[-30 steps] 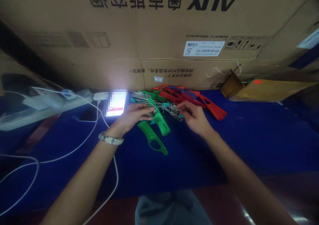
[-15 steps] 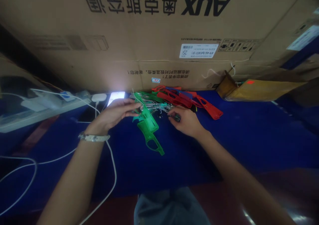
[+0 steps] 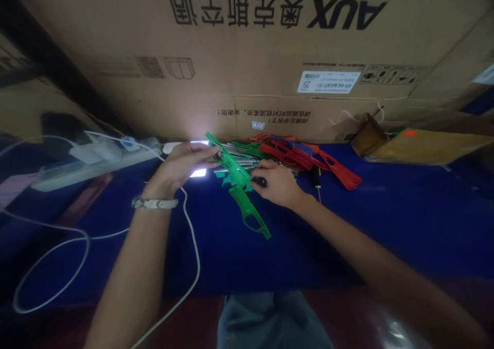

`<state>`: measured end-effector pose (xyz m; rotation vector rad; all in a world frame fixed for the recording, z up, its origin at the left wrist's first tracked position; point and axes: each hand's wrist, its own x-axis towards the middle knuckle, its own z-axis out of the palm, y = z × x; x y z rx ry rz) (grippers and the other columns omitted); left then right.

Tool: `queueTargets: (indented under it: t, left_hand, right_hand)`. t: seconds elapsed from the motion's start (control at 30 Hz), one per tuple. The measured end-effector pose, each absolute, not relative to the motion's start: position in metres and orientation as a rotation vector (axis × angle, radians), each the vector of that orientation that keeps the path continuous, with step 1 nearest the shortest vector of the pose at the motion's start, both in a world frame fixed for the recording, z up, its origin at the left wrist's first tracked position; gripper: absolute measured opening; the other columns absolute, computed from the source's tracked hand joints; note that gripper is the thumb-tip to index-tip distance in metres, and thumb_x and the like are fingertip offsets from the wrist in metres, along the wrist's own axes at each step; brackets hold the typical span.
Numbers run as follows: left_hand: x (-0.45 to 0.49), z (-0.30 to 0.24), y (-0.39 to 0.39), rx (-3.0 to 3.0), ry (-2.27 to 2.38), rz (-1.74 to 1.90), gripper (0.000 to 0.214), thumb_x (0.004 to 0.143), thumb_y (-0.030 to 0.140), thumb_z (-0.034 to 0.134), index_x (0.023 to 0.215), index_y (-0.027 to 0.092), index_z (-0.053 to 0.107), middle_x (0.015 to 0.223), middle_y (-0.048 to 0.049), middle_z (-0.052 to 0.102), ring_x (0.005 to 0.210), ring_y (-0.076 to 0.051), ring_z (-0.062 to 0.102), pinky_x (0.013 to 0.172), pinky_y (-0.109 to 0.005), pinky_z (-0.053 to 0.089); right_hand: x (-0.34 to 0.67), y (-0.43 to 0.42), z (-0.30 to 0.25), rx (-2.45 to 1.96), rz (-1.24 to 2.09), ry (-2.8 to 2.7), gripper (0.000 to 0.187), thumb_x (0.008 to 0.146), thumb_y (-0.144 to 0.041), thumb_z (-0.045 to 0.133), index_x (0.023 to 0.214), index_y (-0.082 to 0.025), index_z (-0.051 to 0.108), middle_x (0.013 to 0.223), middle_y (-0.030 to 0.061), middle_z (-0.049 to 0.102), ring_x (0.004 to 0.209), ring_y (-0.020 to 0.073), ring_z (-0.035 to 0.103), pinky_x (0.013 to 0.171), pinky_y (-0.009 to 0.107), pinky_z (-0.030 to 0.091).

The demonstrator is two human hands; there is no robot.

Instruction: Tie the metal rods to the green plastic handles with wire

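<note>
The person's left forearm is slanting up and inward from the lower edge, with a pale-banded watch (image 3: pixel 158 203) circling the wrist. The left hand (image 3: pixel 179 166) is angling to the right, its back turned largely upward, and its fingers (image 3: pixel 203 157) are pinching a green shell (image 3: pixel 234 169) along the left edge, nearer the far end. That shell is tilting, its far end pointing up and left and its near end leaning toward the other hand.

The right forearm is lying on a long diagonal from the lower right corner, the wrist nearly straight. The right hand (image 3: pixel 278 185) is curling inward, with thumb and forefinger closing on a small dark piece (image 3: pixel 261 181) just beside the shell's near end; whether the piece is touching the shell, one cannot tell.

A second green shell (image 3: pixel 250 212) is resting on the bench (image 3: pixel 304 251) in front of the held one. Red shells (image 3: pixel 341 171) are lying beyond the right hand, and a screwdriver (image 3: pixel 317 179) is sitting near the right wrist.
</note>
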<state>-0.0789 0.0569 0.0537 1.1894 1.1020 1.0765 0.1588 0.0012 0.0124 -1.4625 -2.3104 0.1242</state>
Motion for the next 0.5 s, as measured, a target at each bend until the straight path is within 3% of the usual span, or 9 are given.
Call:
queueTargets:
  t: [0.27, 0.5]
  left_hand:
    - [-0.092, 0.037, 0.065, 1.199, 1.069, 1.037, 0.028, 0.060, 0.032, 0.093, 0.075, 0.013, 0.078, 0.079, -0.0057, 0.076, 0.075, -0.016, 0.071, 0.076, -0.030, 0.063]
    - [-0.075, 0.037, 0.062, 1.109, 1.027, 1.124, 0.027, 0.059, 0.029, 0.094, 0.071, 0.013, 0.076, 0.075, -0.0035, 0.073, 0.069, -0.013, 0.068, 0.071, -0.027, 0.062]
  right_hand:
    - [0.135, 0.016, 0.016, -1.492, 0.065, -2.501, 0.012, 0.086, -0.027, 0.068, 0.076, -0.022, 0.069, 0.094, 0.0071, 0.069, 0.101, 0.0267, 0.061, 0.063, 0.031, 0.041]
    - [0.142, 0.019, 0.013, -1.453, 0.050, -2.502, 0.003, 0.084, -0.021, 0.066, 0.085, -0.019, 0.068, 0.103, 0.0106, 0.070, 0.110, 0.0292, 0.059, 0.065, 0.031, 0.044]
